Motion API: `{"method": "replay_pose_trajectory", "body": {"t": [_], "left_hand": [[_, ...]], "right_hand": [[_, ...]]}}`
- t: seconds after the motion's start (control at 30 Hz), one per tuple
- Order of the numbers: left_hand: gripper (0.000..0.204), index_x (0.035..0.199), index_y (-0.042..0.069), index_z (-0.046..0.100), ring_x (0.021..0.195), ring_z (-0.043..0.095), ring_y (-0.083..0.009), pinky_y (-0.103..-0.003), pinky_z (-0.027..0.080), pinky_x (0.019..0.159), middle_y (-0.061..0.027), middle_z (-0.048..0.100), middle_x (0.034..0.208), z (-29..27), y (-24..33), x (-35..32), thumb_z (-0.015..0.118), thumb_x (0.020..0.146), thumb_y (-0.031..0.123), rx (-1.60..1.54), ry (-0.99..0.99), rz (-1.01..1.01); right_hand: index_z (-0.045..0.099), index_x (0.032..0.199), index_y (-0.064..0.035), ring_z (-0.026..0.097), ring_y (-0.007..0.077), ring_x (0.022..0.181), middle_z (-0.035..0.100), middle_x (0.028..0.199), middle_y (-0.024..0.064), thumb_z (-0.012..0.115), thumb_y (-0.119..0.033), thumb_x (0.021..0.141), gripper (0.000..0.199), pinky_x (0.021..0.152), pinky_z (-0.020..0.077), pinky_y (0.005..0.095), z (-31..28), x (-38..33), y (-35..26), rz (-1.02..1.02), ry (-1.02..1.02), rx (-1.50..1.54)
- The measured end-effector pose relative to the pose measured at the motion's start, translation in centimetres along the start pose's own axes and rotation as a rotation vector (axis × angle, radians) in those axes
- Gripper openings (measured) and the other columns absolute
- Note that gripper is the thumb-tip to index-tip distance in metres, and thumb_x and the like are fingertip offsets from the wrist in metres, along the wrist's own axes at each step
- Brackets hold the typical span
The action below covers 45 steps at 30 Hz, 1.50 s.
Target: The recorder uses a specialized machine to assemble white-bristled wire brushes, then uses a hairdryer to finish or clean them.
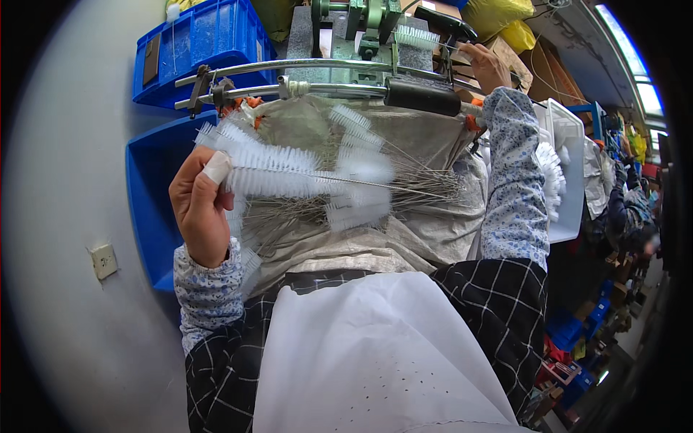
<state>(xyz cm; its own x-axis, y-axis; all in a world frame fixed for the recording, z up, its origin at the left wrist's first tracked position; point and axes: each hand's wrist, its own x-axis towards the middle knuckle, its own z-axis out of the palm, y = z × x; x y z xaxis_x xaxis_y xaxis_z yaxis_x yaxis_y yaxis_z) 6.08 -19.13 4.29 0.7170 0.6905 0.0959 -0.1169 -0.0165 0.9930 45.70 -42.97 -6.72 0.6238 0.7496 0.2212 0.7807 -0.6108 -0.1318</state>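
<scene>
My left hand (202,206), with white tape around a finger, is closed on the bristled end of a white bottle brush (278,172). More white bristles show behind the fingers, and the brush's thin wire stem runs to the right. Further up on the right, my right hand (485,66) pinches the wire end of another bottle brush (417,37), whose bristles lie beside the green machine (370,47). Below the machine, a heap of bottle brushes (361,169) with wire stems lies on a grey cloth (415,242) over my lap.
Metal rails (317,65) with a black roller (422,96) cross in front of the machine. On the left are a blue crate (198,54) and a blue bin (151,216) along the wall. A white tub (570,169) with brushes stands right; another person (635,206) is beyond.
</scene>
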Motion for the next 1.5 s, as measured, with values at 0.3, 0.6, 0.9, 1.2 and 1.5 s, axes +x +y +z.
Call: {"method": "replay_pose_trajectory", "body": {"t": [0.3,0.6,0.9,1.2,1.5], "left_hand": [[0.019,0.081,0.001,0.052,0.054,0.044,-0.0054,-0.017,0.033,0.048,-0.0005,0.049,0.069,0.9,-0.7,-0.1,0.046,0.084,0.018,0.058,-0.257,0.074],[0.01,0.082,-0.001,0.053,0.058,0.046,-0.0079,-0.02,0.037,0.052,-0.0022,0.05,0.071,4.0,-2.4,-0.8,0.049,0.082,0.008,0.095,-0.334,-0.012],[0.015,0.093,0.002,0.047,0.063,0.046,-0.013,-0.024,0.038,0.056,-0.0067,0.048,0.074,-8.8,-4.5,-2.1,0.042,0.086,0.014,0.946,0.044,0.179],[0.013,0.083,0.0,0.048,0.06,0.043,-0.01,-0.023,0.036,0.054,-0.0039,0.048,0.069,-12.4,-5.1,-5.4,0.049,0.082,0.013,0.929,-0.052,-0.258],[0.017,0.076,0.001,0.047,0.051,0.04,-0.0082,-0.023,0.033,0.047,-0.0017,0.046,0.058,-12.7,-4.9,-6.5,0.052,0.081,0.017,0.995,-0.091,-0.337]], "right_hand": [[0.052,0.108,-0.0114,0.056,0.0194,0.084,0.058,0.092,0.0105,0.049,-0.017,0.083,0.026,0.072,0.0442,0.0315,-4.9,-2.5,5.8,0.243,-0.341,0.406],[0.042,0.116,-0.0016,0.054,0.0185,0.09,0.055,0.097,0.0126,0.046,-0.02,0.085,0.037,0.079,0.044,0.0294,-10.1,-8.1,-19.1,-0.205,-0.681,0.839],[0.058,0.099,-0.0135,0.055,0.0232,0.069,0.061,0.087,0.0087,0.046,-0.009,0.078,0.025,0.064,0.045,0.0334,-1.1,-2.0,-10.6,0.072,0.224,0.089],[0.055,0.107,-0.0195,0.049,0.0223,0.085,0.059,0.087,0.0029,0.047,-0.016,0.078,0.031,0.079,0.0358,0.0353,1.6,0.8,-8.7,0.235,0.103,-0.012],[0.053,0.11,-0.022,0.046,0.0222,0.095,0.058,0.099,0.0021,0.046,-0.01,0.077,0.035,0.08,0.0354,0.0335,1.7,1.5,-8.3,0.253,0.018,0.039]]}}
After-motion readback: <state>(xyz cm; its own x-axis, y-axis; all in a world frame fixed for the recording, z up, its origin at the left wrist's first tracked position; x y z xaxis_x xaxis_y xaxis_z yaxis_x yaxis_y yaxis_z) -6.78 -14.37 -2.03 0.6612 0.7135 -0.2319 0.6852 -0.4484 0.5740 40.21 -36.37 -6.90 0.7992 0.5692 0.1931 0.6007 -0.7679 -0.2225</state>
